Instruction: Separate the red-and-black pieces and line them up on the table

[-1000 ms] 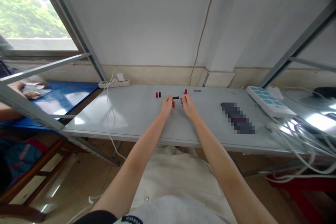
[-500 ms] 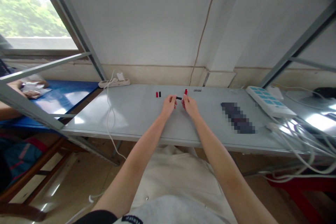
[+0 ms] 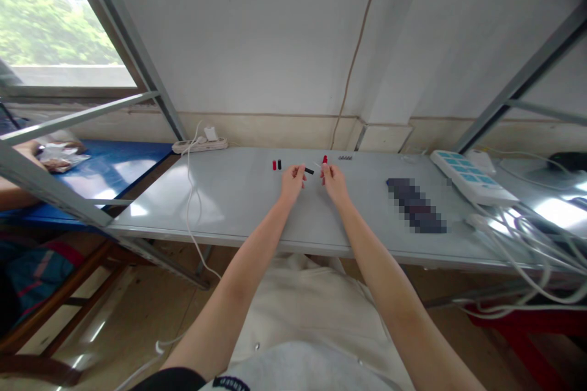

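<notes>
My left hand (image 3: 292, 183) is closed in a pinch on a short black tube (image 3: 309, 171), which points to the right. My right hand (image 3: 334, 182) is also closed, its fingertips on a thin pale stick (image 3: 317, 164) that points left toward the tube. A gap separates the stick and the tube. Just beyond the right fingertips shows a small red piece (image 3: 325, 159); whether the fingers touch it I cannot tell. Left of my left hand, a red cylinder (image 3: 274, 165) and a black cylinder (image 3: 279, 164) stand side by side on the grey table (image 3: 238, 195).
Several small dark pieces (image 3: 345, 157) lie in a row behind my right hand. A blurred dark object (image 3: 416, 206) lies to the right, near a white power strip (image 3: 472, 177) with cables. Another power strip (image 3: 202, 145) sits back left. Another person's arm (image 3: 18, 180) rests at the blue table.
My hands have drawn slightly apart. The black tube, earlier bridging both hands, is now only in my left hand and tilts down to the right; the pale stick has come into view.
</notes>
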Tool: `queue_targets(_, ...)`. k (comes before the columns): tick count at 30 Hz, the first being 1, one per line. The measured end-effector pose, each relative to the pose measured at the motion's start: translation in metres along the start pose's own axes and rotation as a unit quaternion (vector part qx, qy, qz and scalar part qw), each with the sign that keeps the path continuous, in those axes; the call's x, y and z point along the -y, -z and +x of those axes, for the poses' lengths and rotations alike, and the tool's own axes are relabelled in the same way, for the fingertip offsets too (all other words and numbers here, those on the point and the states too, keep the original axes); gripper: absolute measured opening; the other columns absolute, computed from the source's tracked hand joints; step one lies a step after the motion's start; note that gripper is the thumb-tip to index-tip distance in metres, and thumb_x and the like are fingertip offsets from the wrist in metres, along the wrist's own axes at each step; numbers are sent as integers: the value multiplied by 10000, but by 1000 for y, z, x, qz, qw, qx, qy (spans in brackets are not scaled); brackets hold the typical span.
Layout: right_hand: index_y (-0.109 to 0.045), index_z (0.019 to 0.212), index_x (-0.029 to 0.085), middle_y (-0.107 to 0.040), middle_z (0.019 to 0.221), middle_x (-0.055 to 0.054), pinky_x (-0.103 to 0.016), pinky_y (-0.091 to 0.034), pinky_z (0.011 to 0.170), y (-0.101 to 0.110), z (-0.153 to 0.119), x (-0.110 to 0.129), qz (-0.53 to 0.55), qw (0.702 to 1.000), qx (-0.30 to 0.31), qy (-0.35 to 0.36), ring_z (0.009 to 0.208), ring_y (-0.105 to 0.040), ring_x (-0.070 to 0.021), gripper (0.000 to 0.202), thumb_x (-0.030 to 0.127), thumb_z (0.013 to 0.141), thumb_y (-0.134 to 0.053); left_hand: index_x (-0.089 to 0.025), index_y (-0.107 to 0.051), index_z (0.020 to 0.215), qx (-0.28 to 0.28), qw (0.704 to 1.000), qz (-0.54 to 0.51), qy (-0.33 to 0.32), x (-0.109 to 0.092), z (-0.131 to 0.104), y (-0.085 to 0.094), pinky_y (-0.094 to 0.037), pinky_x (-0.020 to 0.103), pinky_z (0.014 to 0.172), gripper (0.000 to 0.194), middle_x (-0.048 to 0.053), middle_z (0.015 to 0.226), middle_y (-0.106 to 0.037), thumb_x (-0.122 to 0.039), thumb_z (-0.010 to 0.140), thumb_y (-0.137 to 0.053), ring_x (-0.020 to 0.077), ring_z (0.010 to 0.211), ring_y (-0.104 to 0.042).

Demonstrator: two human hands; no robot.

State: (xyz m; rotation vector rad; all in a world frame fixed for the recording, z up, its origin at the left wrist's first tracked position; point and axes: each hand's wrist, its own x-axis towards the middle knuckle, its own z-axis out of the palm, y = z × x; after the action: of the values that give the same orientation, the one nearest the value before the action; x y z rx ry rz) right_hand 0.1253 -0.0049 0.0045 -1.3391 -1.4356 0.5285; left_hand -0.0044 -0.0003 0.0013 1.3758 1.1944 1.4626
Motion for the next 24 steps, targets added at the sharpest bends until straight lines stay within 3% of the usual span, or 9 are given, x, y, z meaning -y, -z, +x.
queue_targets(6, -500, 737, 184, -581, 704, -44, -298, -412, 637, -5, 3, -4, 19, 998, 33, 43, 629, -523, -146, 453, 624, 734, -393, -137, -563, 705, 57, 998, 5, 11, -4, -2, -2, -314, 185, 404, 292, -13, 573, -553, -425, 743, -531, 39, 376, -414)
queue_targets(10, -513, 735, 183, -577, 699, -39, -291, -414, 635, -9, 1, -5, 25, 994, 92, 59, 640, -517, -143, 386, 562, 733, -444, -136, -573, 752, 39, 999, -23, 13, -5, -1, -2, -315, 180, 399, 315, -11, 589, -550, -443, 764, -503, 38, 389, -414)
queue_targets(13, -526, 702, 181, -578, 719, -41, -282, -404, 629, -9, -1, -2, 10, 992, 102, 77, 667, -509, -143, 348, 524, 721, -473, -135, -574, 771, 29, 998, -47, 26, -4, -1, -1, -303, 179, 388, 313, -22, 569, -512, -436, 779, -486, 36, 384, -397)
queue_targets(16, -535, 689, 179, -566, 689, -31, -273, -393, 610, -8, -2, 0, 2, 990, 109, 85, 648, -493, -137, 305, 481, 709, -502, -138, -571, 781, 35, 995, -86, 36, -5, -1, -2, -272, 181, 374, 263, -44, 524, -443, -386, 786, -482, 35, 369, -365)
queue_targets(24, -510, 747, 185, -510, 608, 19, -252, -377, 523, -12, -4, -6, 49, 975, 201, 83, 525, -451, -105, 230, 414, 723, -520, -144, -541, 785, 29, 989, -133, 59, -9, -1, 0, -193, 186, 373, 128, -83, 455, -346, -253, 719, -536, 28, 349, -272)
